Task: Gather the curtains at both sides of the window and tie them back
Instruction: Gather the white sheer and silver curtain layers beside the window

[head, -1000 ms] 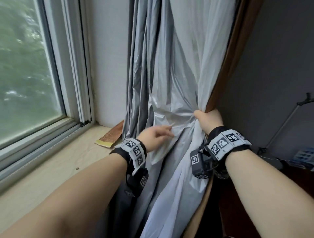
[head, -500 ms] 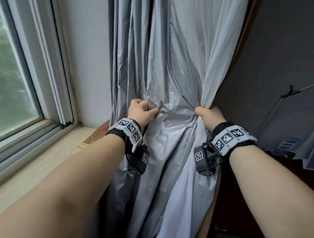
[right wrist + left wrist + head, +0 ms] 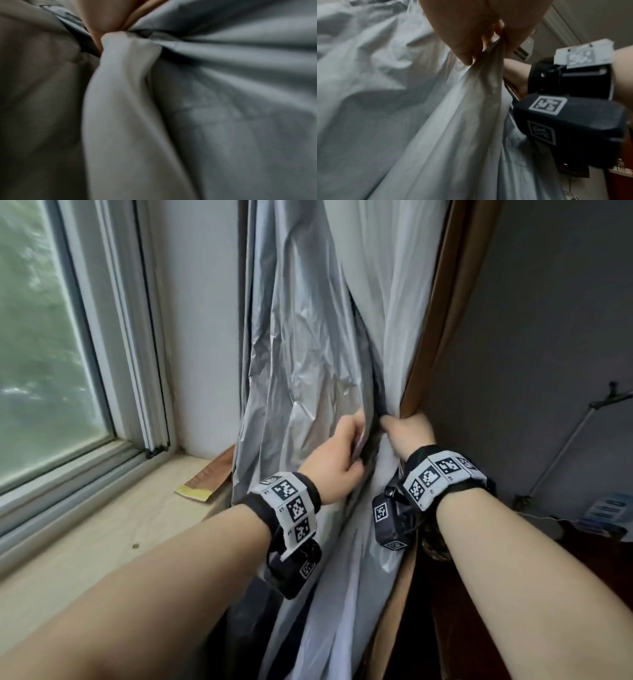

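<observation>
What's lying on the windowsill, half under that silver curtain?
A flat brown strip with a yellowish end lies on the windowsill. Its far end disappears under the curtain, so its full length and what it is stay hidden.

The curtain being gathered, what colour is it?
Shiny silver-grey on the curtain, with a brown outer edge; the head view shows it best.
</observation>
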